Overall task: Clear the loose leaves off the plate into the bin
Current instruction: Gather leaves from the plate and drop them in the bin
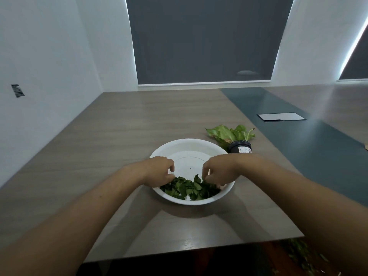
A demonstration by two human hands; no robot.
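Observation:
A white round plate [191, 145] sits on the wooden table in front of me. Dark green loose leaves [188, 189] are heaped along its near rim. My left hand [159, 170] rests on the left end of the heap with its fingers curled down into the leaves. At the right end of the heap, my right hand [218, 170] has its fingers bent and pinching into the leaves. The far half of the plate is bare. No bin is clearly visible.
A bunch of lighter green leaves [231, 133] lies behind the plate at the right, next to a dark jar [240, 149]. A flat grey panel [280, 116] lies further right. Scattered leaves [298, 253] lie on the floor past the table's near right corner.

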